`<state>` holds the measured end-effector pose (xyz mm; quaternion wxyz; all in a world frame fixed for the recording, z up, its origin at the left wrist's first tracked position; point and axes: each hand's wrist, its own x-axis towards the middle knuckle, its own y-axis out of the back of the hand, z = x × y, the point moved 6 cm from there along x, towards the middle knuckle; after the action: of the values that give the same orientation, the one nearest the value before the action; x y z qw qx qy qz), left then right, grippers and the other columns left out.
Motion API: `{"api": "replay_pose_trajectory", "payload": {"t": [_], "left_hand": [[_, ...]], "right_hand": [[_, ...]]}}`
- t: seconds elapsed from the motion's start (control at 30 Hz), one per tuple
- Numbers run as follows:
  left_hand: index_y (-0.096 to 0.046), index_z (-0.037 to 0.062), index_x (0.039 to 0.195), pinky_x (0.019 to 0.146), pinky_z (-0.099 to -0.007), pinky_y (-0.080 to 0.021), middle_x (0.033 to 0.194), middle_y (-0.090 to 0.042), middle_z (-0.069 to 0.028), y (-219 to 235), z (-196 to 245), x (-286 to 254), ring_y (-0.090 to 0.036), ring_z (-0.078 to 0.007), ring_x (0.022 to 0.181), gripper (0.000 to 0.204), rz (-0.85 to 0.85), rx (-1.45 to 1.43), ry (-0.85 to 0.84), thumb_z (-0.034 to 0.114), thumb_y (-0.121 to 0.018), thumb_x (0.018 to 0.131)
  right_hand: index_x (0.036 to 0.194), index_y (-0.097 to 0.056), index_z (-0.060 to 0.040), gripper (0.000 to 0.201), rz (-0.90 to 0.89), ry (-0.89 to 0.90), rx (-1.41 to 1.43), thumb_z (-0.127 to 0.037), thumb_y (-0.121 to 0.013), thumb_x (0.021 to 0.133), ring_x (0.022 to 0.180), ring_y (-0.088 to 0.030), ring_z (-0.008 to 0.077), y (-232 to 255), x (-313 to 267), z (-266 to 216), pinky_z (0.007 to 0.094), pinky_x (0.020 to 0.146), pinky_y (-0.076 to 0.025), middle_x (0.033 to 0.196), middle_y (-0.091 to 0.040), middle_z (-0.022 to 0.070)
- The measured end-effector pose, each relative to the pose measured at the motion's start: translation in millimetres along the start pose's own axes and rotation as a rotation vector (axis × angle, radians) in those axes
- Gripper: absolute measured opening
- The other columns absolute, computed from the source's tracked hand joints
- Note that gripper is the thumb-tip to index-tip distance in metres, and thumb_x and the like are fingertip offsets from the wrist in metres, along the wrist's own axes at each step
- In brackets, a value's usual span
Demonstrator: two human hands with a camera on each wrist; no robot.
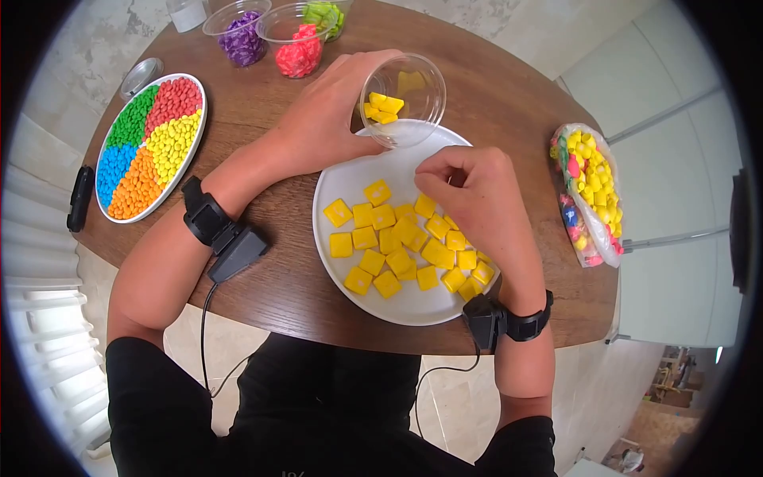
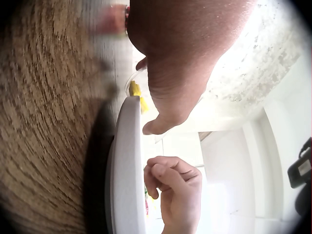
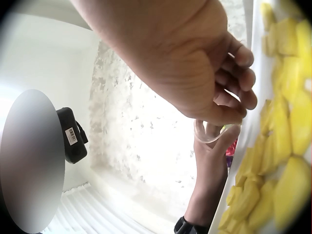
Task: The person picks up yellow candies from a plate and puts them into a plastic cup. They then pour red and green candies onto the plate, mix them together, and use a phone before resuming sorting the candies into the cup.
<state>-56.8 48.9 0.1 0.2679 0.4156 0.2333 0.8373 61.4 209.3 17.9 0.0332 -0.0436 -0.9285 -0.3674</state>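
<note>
My left hand (image 1: pixel 326 111) grips a clear plastic cup (image 1: pixel 427 102) from its left side, over the far rim of a white plate (image 1: pixel 342 294). A few yellow square candies (image 1: pixel 385 106) lie inside the cup. Many more yellow squares (image 1: pixel 364 238) are spread over the plate, some overlapping. Above the plate's right part, close to the cup, hovers my right hand (image 1: pixel 481 187). Its fingers (image 3: pixel 247 100) are curled in towards the thumb, and nothing shows between them in the right wrist view.
Behind the plate stand clear cups of purple (image 1: pixel 242 40), pink (image 1: pixel 300 52) and green candies (image 1: pixel 322 17). At left lies an oval plate of coloured candies (image 1: pixel 131 171) in sections, with a clear lid (image 1: pixel 141 77) nearby. A bag of wrapped candies (image 1: pixel 592 191) sits at the right edge.
</note>
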Motion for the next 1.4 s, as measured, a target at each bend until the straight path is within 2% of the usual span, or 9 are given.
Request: {"api": "replay_pose_trajectory", "payload": {"t": [0.1,0.3,0.43,0.6,0.8,0.93,1.0,1.2,1.4], "left_hand": [[-0.045,0.0082,0.153,0.119,-0.0415,-0.040,0.150,-0.052,-0.0130,-2,1,-1,-0.050,-0.0308,0.141,0.095,-0.005,0.000,-0.013,0.006,-0.089,0.069],[-0.045,0.0079,0.153,0.118,-0.0419,-0.040,0.150,-0.053,-0.0138,0,0,0,-0.051,-0.0313,0.140,0.093,-0.016,0.005,0.014,0.009,-0.089,0.071],[-0.045,0.0081,0.153,0.118,-0.0419,-0.040,0.150,-0.053,-0.0140,0,0,0,-0.051,-0.0313,0.140,0.092,-0.018,-0.002,0.026,0.010,-0.089,0.072],[-0.044,0.0082,0.154,0.119,-0.0420,-0.040,0.150,-0.052,-0.0140,0,0,-1,-0.051,-0.0311,0.141,0.093,-0.020,0.003,0.014,0.011,-0.089,0.072],[-0.043,0.0086,0.154,0.119,-0.0418,-0.040,0.151,-0.052,-0.0134,0,1,0,-0.050,-0.0307,0.141,0.093,-0.027,-0.010,0.033,0.010,-0.088,0.073],[-0.043,0.0091,0.154,0.119,-0.0418,-0.040,0.151,-0.052,-0.0126,0,1,0,-0.050,-0.0303,0.142,0.093,-0.026,-0.012,0.029,0.009,-0.088,0.073],[-0.043,0.0092,0.154,0.119,-0.0418,-0.040,0.151,-0.052,-0.0126,0,1,1,-0.050,-0.0303,0.141,0.093,-0.028,-0.016,0.029,0.009,-0.088,0.073],[-0.043,0.0090,0.154,0.119,-0.0417,-0.040,0.150,-0.053,-0.0127,0,0,0,-0.050,-0.0304,0.141,0.092,-0.021,-0.006,0.027,0.010,-0.088,0.073],[-0.044,0.0087,0.154,0.119,-0.0417,-0.040,0.150,-0.053,-0.0130,0,0,0,-0.050,-0.0305,0.141,0.091,-0.021,-0.007,0.026,0.010,-0.088,0.074]], "right_hand": [[0.085,-0.076,0.0027,0.017,-0.077,-0.097,-0.100,-0.014,-0.075,0.082,0.064,-0.069,0.0286,2,-2,-2,0.0378,0.064,-0.053,0.074,-0.071,0.0168],[0.091,-0.078,0.0012,0.024,-0.168,-0.123,-0.294,-0.020,-0.079,0.079,0.069,-0.070,0.0317,11,-7,-6,0.0392,0.067,-0.054,0.074,-0.071,0.0172],[0.091,-0.077,0.0008,0.024,-0.179,-0.110,-0.299,-0.019,-0.079,0.077,0.071,-0.070,0.0317,6,-8,-4,0.0395,0.068,-0.054,0.075,-0.070,0.0169],[0.079,-0.070,0.0011,0.019,-0.099,0.024,-0.219,-0.014,-0.080,0.075,0.073,-0.068,0.0328,4,-9,-8,0.0406,0.070,-0.053,0.075,-0.069,0.0160],[0.079,-0.065,0.0011,0.018,-0.042,-0.059,-0.124,-0.010,-0.079,0.075,0.066,-0.066,0.0340,4,-5,-9,0.0408,0.067,-0.052,0.071,-0.065,0.0161],[0.078,-0.063,0.0011,0.018,0.026,-0.012,-0.070,-0.010,-0.078,0.077,0.063,-0.064,0.0346,6,-4,-9,0.0412,0.065,-0.052,0.069,-0.064,0.0158],[0.078,-0.062,0.0007,0.018,-0.022,-0.077,-0.166,-0.009,-0.078,0.077,0.066,-0.065,0.0343,5,-4,-6,0.0417,0.066,-0.052,0.071,-0.065,0.0156],[0.083,-0.065,-0.0007,0.017,-0.090,-0.032,-0.214,-0.010,-0.078,0.077,0.077,-0.068,0.0345,-1,-4,-4,0.0426,0.072,-0.053,0.079,-0.068,0.0161],[0.083,-0.067,-0.0006,0.016,-0.113,-0.042,-0.208,-0.010,-0.078,0.077,0.078,-0.069,0.0349,-2,-6,-4,0.0419,0.073,-0.054,0.080,-0.070,0.0164]]}}
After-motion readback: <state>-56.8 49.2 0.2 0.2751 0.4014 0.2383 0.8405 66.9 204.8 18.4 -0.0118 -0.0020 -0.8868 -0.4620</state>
